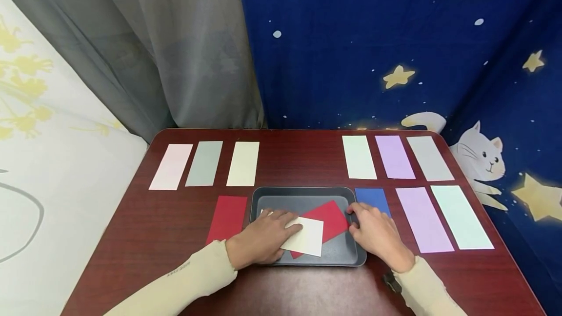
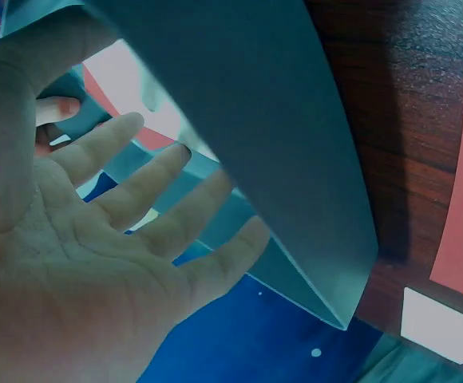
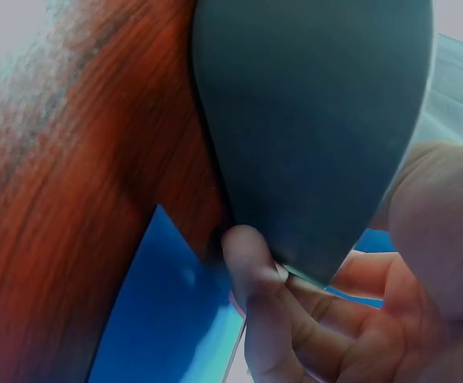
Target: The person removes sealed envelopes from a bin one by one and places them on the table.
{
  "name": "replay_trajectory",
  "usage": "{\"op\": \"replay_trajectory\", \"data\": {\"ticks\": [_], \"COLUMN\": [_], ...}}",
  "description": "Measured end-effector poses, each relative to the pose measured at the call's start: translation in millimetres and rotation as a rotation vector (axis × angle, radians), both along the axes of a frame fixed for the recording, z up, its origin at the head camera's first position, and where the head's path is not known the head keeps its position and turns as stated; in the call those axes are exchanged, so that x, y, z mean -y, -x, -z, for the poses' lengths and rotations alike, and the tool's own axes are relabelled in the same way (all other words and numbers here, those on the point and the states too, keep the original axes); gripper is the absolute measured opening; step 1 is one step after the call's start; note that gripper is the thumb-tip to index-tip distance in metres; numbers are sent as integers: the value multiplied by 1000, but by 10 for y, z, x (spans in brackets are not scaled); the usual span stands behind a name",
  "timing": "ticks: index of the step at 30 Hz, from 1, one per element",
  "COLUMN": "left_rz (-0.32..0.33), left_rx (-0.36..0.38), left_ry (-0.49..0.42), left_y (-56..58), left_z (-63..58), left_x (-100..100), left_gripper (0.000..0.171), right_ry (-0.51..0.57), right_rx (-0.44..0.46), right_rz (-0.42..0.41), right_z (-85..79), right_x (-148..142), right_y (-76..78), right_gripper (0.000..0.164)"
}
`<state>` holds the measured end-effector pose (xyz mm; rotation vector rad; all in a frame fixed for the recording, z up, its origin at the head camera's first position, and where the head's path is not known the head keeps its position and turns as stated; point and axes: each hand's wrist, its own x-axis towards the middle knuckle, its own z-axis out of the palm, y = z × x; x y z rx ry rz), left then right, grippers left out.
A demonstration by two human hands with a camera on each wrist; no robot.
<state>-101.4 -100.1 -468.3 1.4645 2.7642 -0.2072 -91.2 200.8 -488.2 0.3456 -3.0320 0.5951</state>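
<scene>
A dark grey tray (image 1: 347,250) lies on the table with a red card (image 1: 330,216) and a cream card (image 1: 311,238) inside, the cream one partly over the red. My left hand (image 1: 265,235) lies across the tray's left side, covering part of the cream card, its thumb on that card. In the left wrist view its fingers (image 2: 160,187) look extended and loosely spread. At the right side, my right hand (image 1: 376,232) grips the tray's rim. The right wrist view shows bent fingers (image 3: 255,263) against the tray's outer wall (image 3: 311,136).
Another red card (image 1: 227,218) lies left of the tray, a blue card (image 1: 371,199) to its right, partly behind my right hand. Pale cards, including a pink one (image 1: 171,167) and a purple one (image 1: 425,219), stand in rows on the brown table (image 1: 145,238). Curtains hang behind.
</scene>
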Motion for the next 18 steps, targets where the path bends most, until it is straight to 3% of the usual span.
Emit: {"op": "replay_trajectory", "data": {"ticks": [4,18], "left_rz": [-6,20], "left_rx": [19,-36], "left_ry": [22,51], "left_y": [29,60], "left_z": [0,3], "left_x": [-10,-23], "left_gripper": [69,62], "right_ry": [1,2], "right_rx": [6,6], "right_rz": [2,5], "right_z": [5,8], "right_x": [-2,-6], "right_y": [3,0], "right_gripper": [31,31]}}
